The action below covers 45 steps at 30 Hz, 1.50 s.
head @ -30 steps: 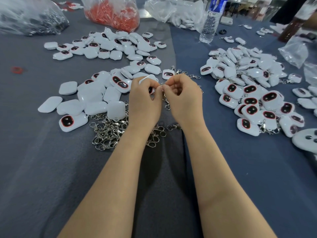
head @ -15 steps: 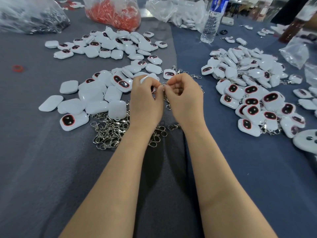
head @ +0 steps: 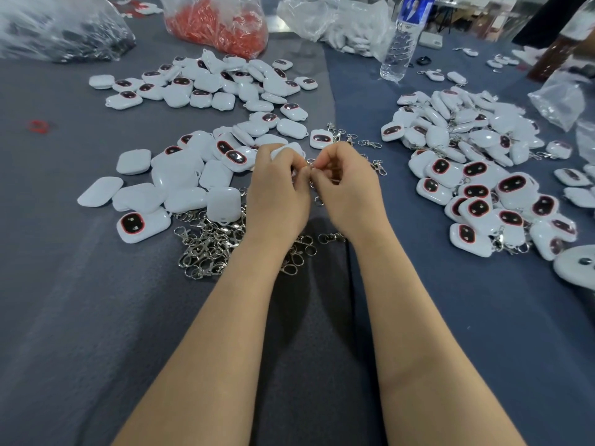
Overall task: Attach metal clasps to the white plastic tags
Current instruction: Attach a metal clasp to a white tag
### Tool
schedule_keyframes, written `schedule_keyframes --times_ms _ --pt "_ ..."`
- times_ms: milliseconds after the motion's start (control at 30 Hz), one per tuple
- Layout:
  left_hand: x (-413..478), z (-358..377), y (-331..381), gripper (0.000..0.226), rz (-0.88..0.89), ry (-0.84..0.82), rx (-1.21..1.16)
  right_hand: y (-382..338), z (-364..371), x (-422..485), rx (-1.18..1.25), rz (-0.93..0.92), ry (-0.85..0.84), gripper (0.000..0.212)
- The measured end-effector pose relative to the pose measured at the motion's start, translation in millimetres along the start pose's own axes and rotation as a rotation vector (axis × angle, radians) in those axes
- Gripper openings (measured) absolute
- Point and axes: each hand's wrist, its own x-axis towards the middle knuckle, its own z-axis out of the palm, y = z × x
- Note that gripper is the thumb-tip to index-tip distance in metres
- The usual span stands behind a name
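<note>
My left hand (head: 277, 191) grips a white plastic tag (head: 287, 151), mostly hidden behind the fingers. My right hand (head: 346, 185) pinches a small metal clasp (head: 310, 167) right at the tag's edge, fingertips of both hands touching. A heap of loose metal clasps (head: 209, 246) lies under my left wrist. White tags without clasps (head: 180, 181) spread to the left. Tags with clasps fitted (head: 476, 194) are piled on the right.
Another spread of white tags (head: 219, 82) lies further back. Plastic bags stand along the far edge: one with red parts (head: 219, 24), one with dark parts (head: 58, 30), one with white parts (head: 338, 24). A water bottle (head: 401, 43) stands at back right.
Both hands stay together over the same spot; the fingers shift only slightly on the tag and clasp.
</note>
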Motion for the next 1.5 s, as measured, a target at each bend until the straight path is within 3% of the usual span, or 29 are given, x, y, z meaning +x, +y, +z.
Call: schedule_keyframes --times_ms 133,333,500,600,1500 --pt "1.0 -0.6 -1.5 0.003 0.005 -0.002 -0.004 0.6 -0.4 -1.3 0.005 -0.050 0.020 0.029" --pt "4.5 -2.2 -3.5 0.004 -0.021 -0.041 -0.084 2.7 -0.7 0.1 0.048 0.038 0.103 0.025" --pt "4.4 -6.1 0.2 0.031 -0.037 -0.072 -0.247 2.7 -2.8 0.7 -0.001 0.069 0.195 0.014" --pt "2.0 -3.5 3.4 0.028 -0.121 -0.098 -0.302 2.7 -1.8 0.1 -0.017 0.066 0.203 0.015" --pt "2.3 -1.4 -2.7 0.027 -0.104 -0.081 -0.190 7.2 4.0 -1.7 -0.116 -0.004 0.204 0.009"
